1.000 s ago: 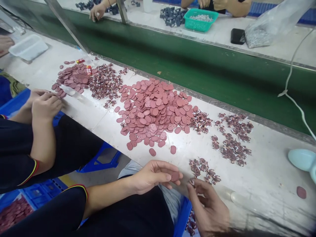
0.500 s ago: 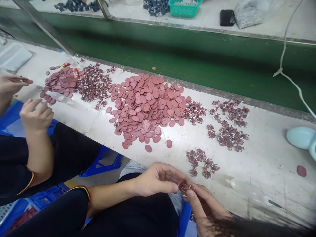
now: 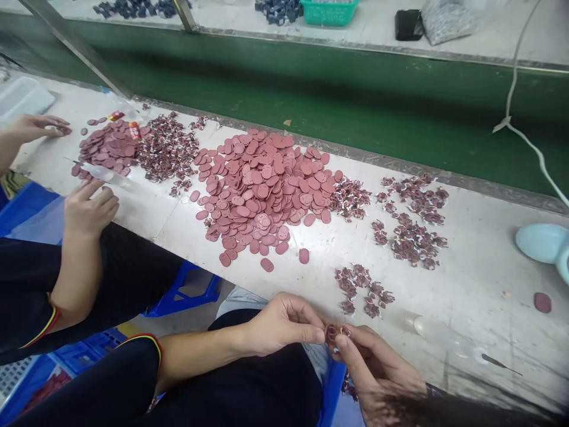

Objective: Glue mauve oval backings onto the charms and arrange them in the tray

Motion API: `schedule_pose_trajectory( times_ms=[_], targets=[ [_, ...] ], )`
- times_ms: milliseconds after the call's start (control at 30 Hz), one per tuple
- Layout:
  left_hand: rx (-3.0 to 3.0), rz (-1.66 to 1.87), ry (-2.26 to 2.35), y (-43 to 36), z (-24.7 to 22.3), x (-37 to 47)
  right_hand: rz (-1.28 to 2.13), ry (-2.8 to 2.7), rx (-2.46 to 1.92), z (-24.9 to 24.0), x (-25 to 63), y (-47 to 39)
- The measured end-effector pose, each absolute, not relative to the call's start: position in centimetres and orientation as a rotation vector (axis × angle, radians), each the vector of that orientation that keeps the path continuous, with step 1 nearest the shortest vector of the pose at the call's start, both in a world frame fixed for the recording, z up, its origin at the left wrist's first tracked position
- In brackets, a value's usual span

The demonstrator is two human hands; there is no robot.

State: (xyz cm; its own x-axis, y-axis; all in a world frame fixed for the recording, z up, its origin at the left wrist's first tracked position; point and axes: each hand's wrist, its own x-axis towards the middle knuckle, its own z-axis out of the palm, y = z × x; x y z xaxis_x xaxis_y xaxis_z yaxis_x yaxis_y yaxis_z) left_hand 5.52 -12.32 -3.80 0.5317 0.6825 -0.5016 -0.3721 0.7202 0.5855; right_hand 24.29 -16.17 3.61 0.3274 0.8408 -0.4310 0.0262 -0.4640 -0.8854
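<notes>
At the table's front edge, my left hand (image 3: pixel 291 325) and my right hand (image 3: pixel 368 353) meet fingertip to fingertip. Between them is a small reddish-brown piece (image 3: pixel 331 334) with curled edges, pinched by both hands; fingers hide part of it. Just beyond lies a small loose group of brown pronged pieces (image 3: pixel 358 279). Flat reddish oval discs (image 3: pixel 267 184) form a big heap farther left, and one disc (image 3: pixel 304 256) lies apart from it. To the right of my hands rests a clear bottle with a thin dark tip (image 3: pixel 438 332).
A co-worker's hands (image 3: pixel 89 210) work at the left, beside more discs (image 3: pixel 106 145) and pronged pieces (image 3: pixel 166 148). Other pronged clusters (image 3: pixel 415 240) lie right of the big heap. A pale blue bowl-like object (image 3: pixel 540 243) stands at far right. Behind, a shelf holds a green basket (image 3: pixel 331 13).
My hands stay nearly in place; the piece has turned slightly between my fingertips. The co-worker's hands have shifted to the right, one now low over the table at far left.
</notes>
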Motion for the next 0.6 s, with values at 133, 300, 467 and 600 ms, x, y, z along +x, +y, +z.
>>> schedule_pose_trajectory(
  times_ms=[133,300,467,600],
  targets=[
    [0.465,0.694,0.767,-12.5,-3.5,5.7,1.243,-0.626,-1.700,3.7,23.3,-16.3],
    [0.463,0.734,0.731,-12.8,-3.9,6.3,1.213,-0.610,-1.725,3.2,23.3,-16.7],
    [0.472,0.763,0.700,-12.6,-4.1,7.0,1.148,-0.601,-1.729,3.1,23.5,-16.8],
    [0.517,0.775,0.714,-12.2,-3.8,7.0,1.076,-0.756,-1.792,2.9,24.0,-16.9]
  ],
)
